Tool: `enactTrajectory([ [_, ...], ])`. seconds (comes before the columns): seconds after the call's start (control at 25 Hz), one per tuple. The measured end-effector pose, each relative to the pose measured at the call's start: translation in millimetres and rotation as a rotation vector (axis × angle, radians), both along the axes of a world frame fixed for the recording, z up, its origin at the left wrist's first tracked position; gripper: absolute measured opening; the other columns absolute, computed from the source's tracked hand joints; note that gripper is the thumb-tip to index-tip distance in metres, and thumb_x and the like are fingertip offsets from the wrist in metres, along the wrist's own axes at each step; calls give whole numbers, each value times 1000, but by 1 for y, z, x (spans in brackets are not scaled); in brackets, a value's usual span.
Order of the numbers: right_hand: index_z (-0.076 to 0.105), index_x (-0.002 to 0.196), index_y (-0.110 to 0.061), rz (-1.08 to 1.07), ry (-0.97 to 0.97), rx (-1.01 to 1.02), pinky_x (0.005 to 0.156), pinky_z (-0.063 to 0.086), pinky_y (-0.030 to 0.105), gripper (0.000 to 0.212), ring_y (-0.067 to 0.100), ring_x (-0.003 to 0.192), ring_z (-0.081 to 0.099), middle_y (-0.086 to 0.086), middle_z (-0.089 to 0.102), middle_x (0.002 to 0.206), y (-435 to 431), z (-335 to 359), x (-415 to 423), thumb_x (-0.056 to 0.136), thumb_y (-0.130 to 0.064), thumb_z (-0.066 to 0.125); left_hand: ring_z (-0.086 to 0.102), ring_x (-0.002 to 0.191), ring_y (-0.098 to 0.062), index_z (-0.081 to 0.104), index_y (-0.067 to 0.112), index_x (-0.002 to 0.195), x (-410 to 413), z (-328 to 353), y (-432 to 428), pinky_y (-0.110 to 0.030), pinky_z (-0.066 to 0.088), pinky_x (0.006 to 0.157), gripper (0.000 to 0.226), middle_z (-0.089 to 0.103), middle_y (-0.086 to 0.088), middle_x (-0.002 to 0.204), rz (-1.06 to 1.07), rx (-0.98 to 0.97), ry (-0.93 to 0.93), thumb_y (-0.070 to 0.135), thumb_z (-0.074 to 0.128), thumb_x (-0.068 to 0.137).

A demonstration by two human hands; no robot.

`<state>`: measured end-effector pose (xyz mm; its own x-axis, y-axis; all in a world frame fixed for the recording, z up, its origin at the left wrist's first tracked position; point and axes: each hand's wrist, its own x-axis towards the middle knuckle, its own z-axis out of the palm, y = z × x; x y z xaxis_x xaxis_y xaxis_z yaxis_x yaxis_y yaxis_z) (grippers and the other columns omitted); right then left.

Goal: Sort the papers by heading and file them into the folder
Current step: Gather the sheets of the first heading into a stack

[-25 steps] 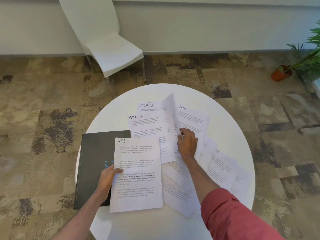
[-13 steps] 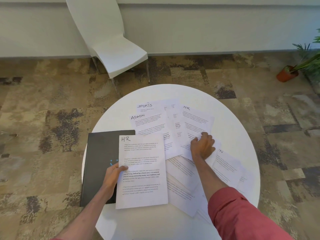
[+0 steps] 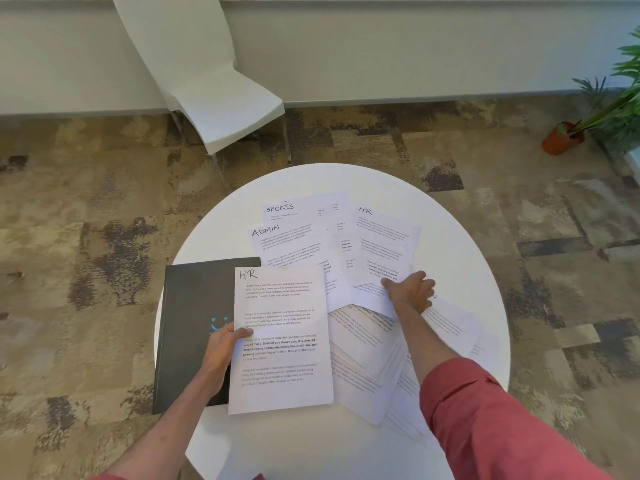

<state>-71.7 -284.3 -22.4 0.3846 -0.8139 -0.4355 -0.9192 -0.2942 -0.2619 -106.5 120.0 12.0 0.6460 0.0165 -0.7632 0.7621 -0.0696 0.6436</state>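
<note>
A closed black folder (image 3: 194,317) lies at the left of the round white table (image 3: 467,271). My left hand (image 3: 225,344) pinches the left edge of a sheet headed HR (image 3: 282,341), which partly overlaps the folder. My right hand (image 3: 412,291) grips the lower edge of a second HR sheet (image 3: 384,244) at the right of the spread. An ADMIN sheet (image 3: 291,247) and a SPORTS sheet (image 3: 301,209) lie behind. Several more papers (image 3: 363,358) fan out under my right forearm, their headings hidden.
A white chair (image 3: 221,88) stands on the patterned carpet beyond the table. A potted plant (image 3: 568,138) sits at the far right by the wall. The folder overhangs the table's left edge.
My right hand has slid right and down from the middle of the spread to the lower edge of the second HR sheet. My left hand keeps holding the first HR sheet.
</note>
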Motion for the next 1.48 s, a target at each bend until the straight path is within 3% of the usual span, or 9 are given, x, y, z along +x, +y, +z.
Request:
enactTrajectory([
  [0.16, 58, 124, -8, -85, -102, 47, 107, 40, 52, 55, 37, 131, 49, 15, 54, 137, -9, -2, -4, 83, -32, 88, 81, 88, -26, 77, 10, 113, 2, -1, -1, -40, 61, 75, 21, 84, -8, 106, -4, 0, -9, 4, 68, 96],
  [0.28, 61, 100, -17, -123, -250, 68, 106, 42, 48, 17, 36, 116, 58, 5, 65, 103, -17, 0, -15, 94, -25, 75, 81, 88, -26, 76, 9, 114, -1, -1, -5, -40, 61, 76, 21, 84, -6, 105, -23, -7, -14, 4, 67, 96],
  [0.4, 57, 94, -19, -134, -354, 26, 101, 49, 52, 15, 34, 96, 64, -5, 59, 81, -23, 10, -27, 99, -23, 70, 82, 89, -27, 75, 8, 116, -2, -2, -10, -41, 62, 77, 21, 84, -7, 106, -42, -17, -13, 5, 67, 97],
  [0.6, 66, 100, -24, -127, -457, -31, 91, 55, 48, 2, 33, 95, 66, 6, 73, 101, -48, 31, -55, 101, -23, 67, 82, 85, -26, 75, 6, 115, -4, 2, -26, -40, 62, 74, 21, 84, -8, 105, -83, -46, -39, 4, 67, 97],
  [0.72, 72, 105, -16, -201, -553, -76, 78, 47, 36, 12, 32, 94, 63, 9, 72, 102, -64, 50, -76, 104, -19, 61, 81, 84, -24, 76, 7, 115, -8, 7, -39, -37, 61, 73, 22, 84, -9, 107, -94, -65, -55, 2, 67, 96],
  [0.84, 70, 97, -14, -281, -690, -58, 75, 43, 33, 9, 27, 83, 60, 5, 68, 85, -74, 74, -96, 102, -13, 63, 81, 85, -21, 76, 7, 119, -14, 8, -46, -29, 61, 66, 24, 84, -8, 109, -82, -73, -78, 2, 67, 97],
  [1.0, 69, 92, -7, -294, -846, 178, 69, 45, 28, 9, 13, 70, 56, -4, 65, 75, -73, 91, -123, 100, -6, 66, 78, 97, -24, 73, 5, 129, -22, 3, -50, -33, 60, 75, 30, 80, -10, 121, -38, -60, -100, 2, 67, 101],
  [1.16, 68, 84, -9, -179, -812, 416, 62, 47, 23, 14, 14, 72, 57, 1, 67, 78, -40, 91, -141, 98, -11, 72, 76, 96, -28, 71, 5, 133, -29, 5, -60, -34, 59, 71, 31, 78, -13, 123, -6, -48, -89, 5, 68, 102],
  [1.48, 66, 95, 1, 92, -667, 720, 76, 56, 30, 19, 16, 84, 72, 6, 79, 92, 16, 63, -155, 99, -15, 73, 77, 91, -19, 74, 14, 125, -39, 16, -77, -36, 59, 73, 25, 82, -5, 113, -59, -117, -54, 8, 69, 101],
])
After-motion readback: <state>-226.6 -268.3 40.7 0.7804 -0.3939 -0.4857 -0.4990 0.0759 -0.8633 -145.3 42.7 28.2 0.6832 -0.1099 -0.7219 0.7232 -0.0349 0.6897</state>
